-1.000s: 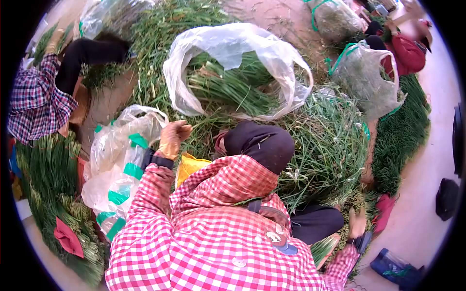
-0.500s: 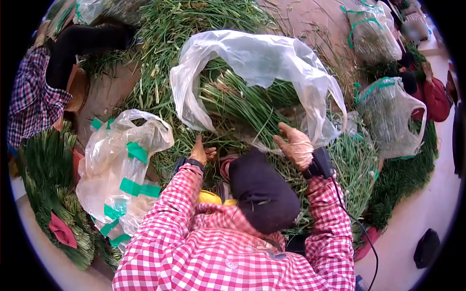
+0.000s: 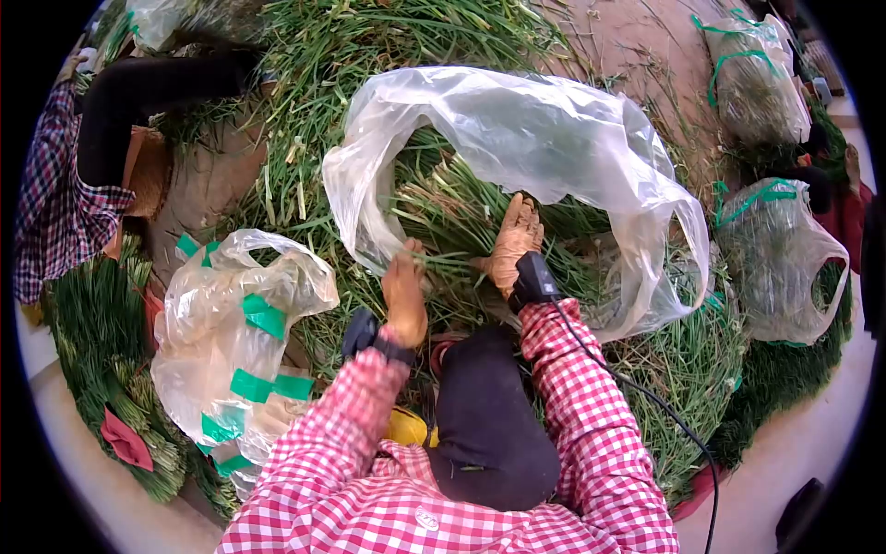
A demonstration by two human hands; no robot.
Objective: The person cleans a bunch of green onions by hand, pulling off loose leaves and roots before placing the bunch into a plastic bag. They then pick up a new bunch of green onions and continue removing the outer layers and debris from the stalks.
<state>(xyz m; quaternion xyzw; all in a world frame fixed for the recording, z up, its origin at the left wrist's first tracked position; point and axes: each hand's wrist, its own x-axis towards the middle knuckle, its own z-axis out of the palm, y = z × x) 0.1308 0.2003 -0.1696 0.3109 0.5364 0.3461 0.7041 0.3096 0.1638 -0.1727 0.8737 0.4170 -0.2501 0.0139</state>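
A big clear plastic bag (image 3: pixel 517 129) lies open ahead of me, holding bundles of green chives (image 3: pixel 452 208). My left hand (image 3: pixel 405 294) grips a bunch of the chives at the bag's mouth. My right hand (image 3: pixel 512 244), in a tan glove, is pressed on the same chives just inside the bag, fingers closed around the stalks. Both wrists carry black devices, and a cable runs from the right one. My sleeves are red-and-white check.
A smaller clear bag with green tape (image 3: pixel 235 332) lies at my left. Loose chives (image 3: pixel 674 369) cover the ground on all sides. Another person in a plaid shirt (image 3: pixel 55 203) sits at far left. Tied bags (image 3: pixel 784 258) stand at right.
My right hand moved left and into the bag onto the chives. My left hand rose to the bag's mouth and closed on a bunch. The view tilted closer to the bag.
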